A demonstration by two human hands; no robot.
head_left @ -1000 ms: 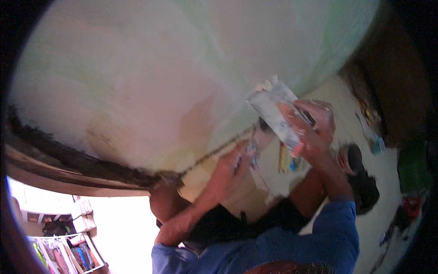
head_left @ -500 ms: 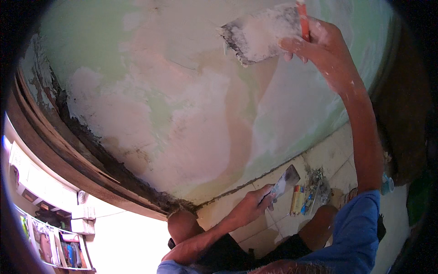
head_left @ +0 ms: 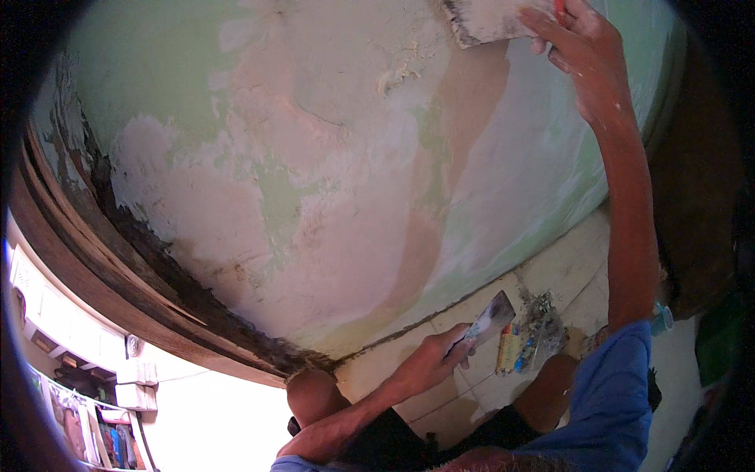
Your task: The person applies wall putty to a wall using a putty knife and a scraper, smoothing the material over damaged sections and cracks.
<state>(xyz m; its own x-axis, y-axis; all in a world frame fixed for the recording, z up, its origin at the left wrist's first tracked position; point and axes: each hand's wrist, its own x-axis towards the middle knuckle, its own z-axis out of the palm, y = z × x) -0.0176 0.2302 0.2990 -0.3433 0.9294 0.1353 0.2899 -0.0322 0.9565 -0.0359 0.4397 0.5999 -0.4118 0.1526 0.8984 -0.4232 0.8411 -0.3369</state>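
Observation:
High on the patchy green and white wall [head_left: 338,189], my right hand [head_left: 586,47] grips a wide putty knife with a red handle. Whitish filler is smeared over its broad blade [head_left: 487,23], which lies at or near the wall and is partly cut off by the upper edge of the picture. A rough streak of filler [head_left: 403,69] clings to the wall left of and below that blade. Lower down, over the floor, my left hand [head_left: 431,360] is closed around the handle of a narrower putty knife [head_left: 494,315]. Its blade points up and to the right, with pale filler on it.
A box of coloured sticks [head_left: 510,346] stands on the tiled floor [head_left: 464,318], beside a pile of grey debris [head_left: 543,315]. Farther right is a small translucent blue container [head_left: 664,316]. A wooden frame [head_left: 141,287] borders the wall's broken left edge. Shelves [head_left: 94,429] show at the lower left.
My right hand and the wide putty knife have moved up and to the right, uncovering a rough streak of filler on the wall. My left hand has barely moved.

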